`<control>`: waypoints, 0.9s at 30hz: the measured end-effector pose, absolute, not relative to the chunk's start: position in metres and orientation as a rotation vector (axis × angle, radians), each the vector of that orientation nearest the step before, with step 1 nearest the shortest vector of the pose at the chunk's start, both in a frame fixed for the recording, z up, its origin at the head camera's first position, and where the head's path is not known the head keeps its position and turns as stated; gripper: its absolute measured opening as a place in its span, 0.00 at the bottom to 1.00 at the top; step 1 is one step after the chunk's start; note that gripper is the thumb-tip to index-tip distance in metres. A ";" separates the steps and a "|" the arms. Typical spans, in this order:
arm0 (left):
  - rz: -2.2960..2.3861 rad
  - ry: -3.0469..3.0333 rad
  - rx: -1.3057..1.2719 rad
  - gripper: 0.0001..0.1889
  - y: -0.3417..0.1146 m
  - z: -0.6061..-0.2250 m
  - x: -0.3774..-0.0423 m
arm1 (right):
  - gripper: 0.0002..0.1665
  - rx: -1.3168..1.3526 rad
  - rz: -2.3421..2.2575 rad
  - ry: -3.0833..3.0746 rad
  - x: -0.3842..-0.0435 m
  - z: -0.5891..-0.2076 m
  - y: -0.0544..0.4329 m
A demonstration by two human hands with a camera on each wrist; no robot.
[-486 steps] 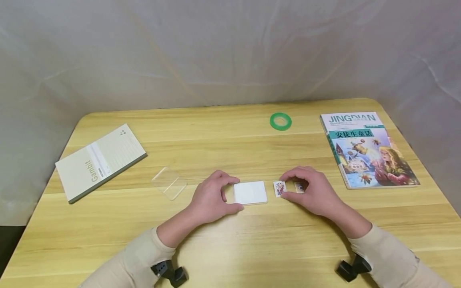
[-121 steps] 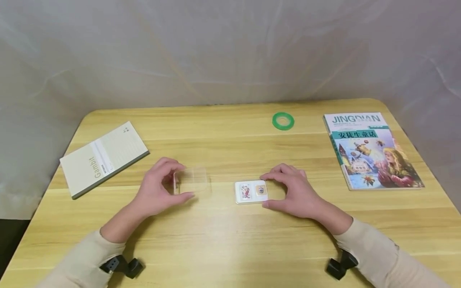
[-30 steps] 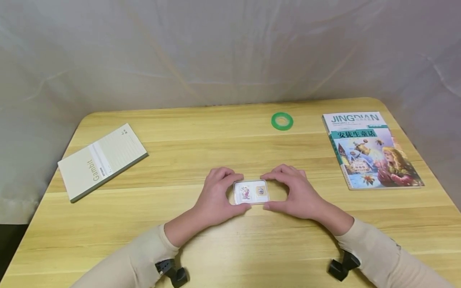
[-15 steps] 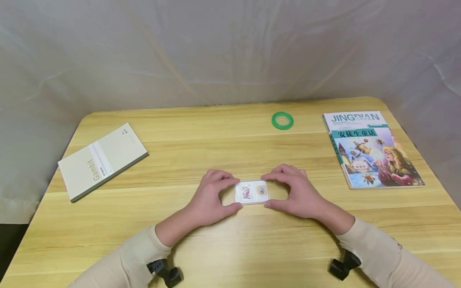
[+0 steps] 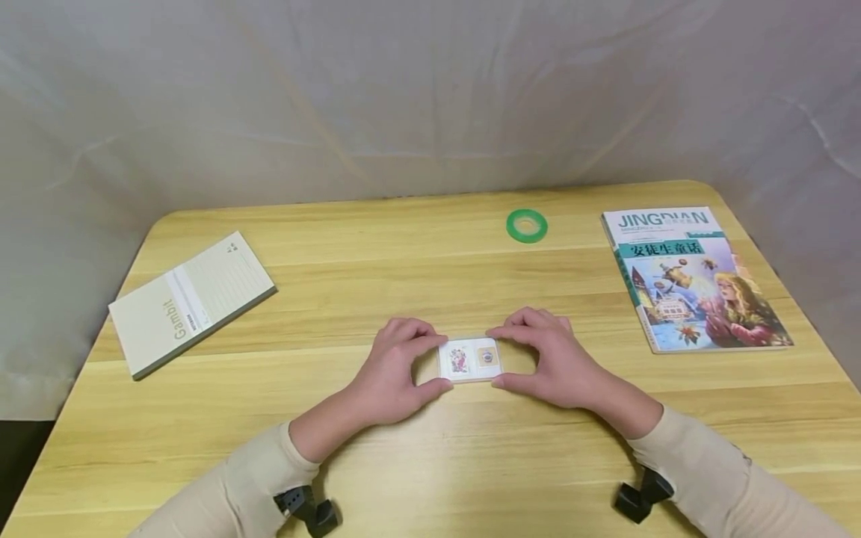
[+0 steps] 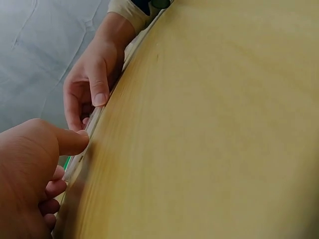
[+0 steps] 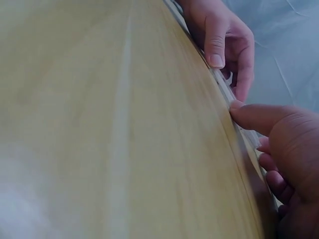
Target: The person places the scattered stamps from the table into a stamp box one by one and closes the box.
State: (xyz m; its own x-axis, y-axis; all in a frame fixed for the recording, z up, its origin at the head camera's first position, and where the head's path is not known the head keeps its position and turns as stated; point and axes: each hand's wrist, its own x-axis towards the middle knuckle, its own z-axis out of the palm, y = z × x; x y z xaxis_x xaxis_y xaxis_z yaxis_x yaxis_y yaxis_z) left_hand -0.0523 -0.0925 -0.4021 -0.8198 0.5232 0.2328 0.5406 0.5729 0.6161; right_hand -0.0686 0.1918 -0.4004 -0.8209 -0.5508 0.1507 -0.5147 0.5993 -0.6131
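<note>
A small flat clear plastic case with a white backing lies mid-table in the head view. Side by side in it show two little stamp-like pictures, a red figure on the left and a tan one with a dark emblem on the right. My left hand pinches the left end of the case, thumb at the near corner and forefinger at the far corner. The right end is pinched the same way by my right hand. In the right wrist view, the case's clear edge runs between both thumbs.
A beige notebook lies at the left of the wooden table. A green tape roll sits toward the back, and a picture-covered book lies at the right. Grey sheeting hangs behind the table.
Both pictures went from the table onto the white backing. My left hand carried the clear cover from the left onto the case, then shifted slightly left along its edges. The last half second shows hardly any movement.
</note>
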 end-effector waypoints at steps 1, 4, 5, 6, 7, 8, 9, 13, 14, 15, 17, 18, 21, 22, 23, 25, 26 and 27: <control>-1.086 -2.767 -0.941 0.30 -0.092 -0.402 -0.052 | 0.34 -0.929 -1.020 2.762 -0.069 -0.400 0.192; -1.067 -2.774 -0.948 0.29 -0.092 -0.403 -0.052 | 0.34 -0.949 -0.997 2.770 -0.068 -0.400 0.192; -1.064 -2.772 -0.950 0.29 -0.092 -0.403 -0.052 | 0.34 -0.952 -0.992 2.771 -0.068 -0.399 0.192; -1.063 -2.771 -0.951 0.29 -0.092 -0.403 -0.052 | 0.34 -0.955 -0.987 2.774 -0.068 -0.399 0.192; -1.062 -2.768 -0.952 0.29 -0.092 -0.403 -0.052 | 0.34 -0.956 -0.986 2.776 -0.068 -0.399 0.192; -1.063 -2.768 -0.950 0.29 -0.092 -0.403 -0.052 | 0.34 -0.956 -0.986 2.778 -0.068 -0.399 0.192; -1.066 -2.767 -0.949 0.29 -0.092 -0.403 -0.052 | 0.34 -0.957 -0.983 2.779 -0.068 -0.399 0.192; -1.072 -2.771 -0.939 0.29 -0.092 -0.403 -0.052 | 0.34 -0.954 -0.967 2.779 -0.068 -0.398 0.192; -1.073 -2.774 -0.937 0.30 -0.092 -0.403 -0.052 | 0.34 -0.953 -0.962 2.778 -0.068 -0.397 0.192; -1.071 -2.777 -0.934 0.30 -0.092 -0.403 -0.051 | 0.34 -0.950 -0.957 2.779 -0.067 -0.397 0.191; -1.067 -2.781 -0.929 0.30 -0.092 -0.404 -0.051 | 0.35 -0.944 -0.946 2.782 -0.067 -0.395 0.191; -1.065 -2.782 -0.926 0.30 -0.092 -0.404 -0.051 | 0.35 -0.939 -0.947 2.782 -0.067 -0.395 0.191; -1.062 -2.782 -0.921 0.30 -0.092 -0.404 -0.051 | 0.35 -0.922 -0.943 2.786 -0.067 -0.393 0.189; -1.060 -2.783 -0.918 0.30 -0.092 -0.404 -0.051 | 0.36 -0.914 -0.945 2.785 -0.067 -0.393 0.189; -1.058 -2.785 -0.917 0.30 -0.092 -0.404 -0.051 | 0.36 -0.905 -0.949 2.783 -0.067 -0.393 0.189; -1.047 -2.793 -0.913 0.30 -0.091 -0.404 -0.051 | 0.37 -0.885 -0.958 2.780 -0.067 -0.392 0.188; -1.042 -2.798 -0.911 0.30 -0.091 -0.404 -0.051 | 0.37 -0.871 -0.965 2.776 -0.067 -0.392 0.188; -1.037 -2.802 -0.909 0.30 -0.090 -0.404 -0.051 | 0.37 -0.859 -0.970 2.773 -0.068 -0.392 0.188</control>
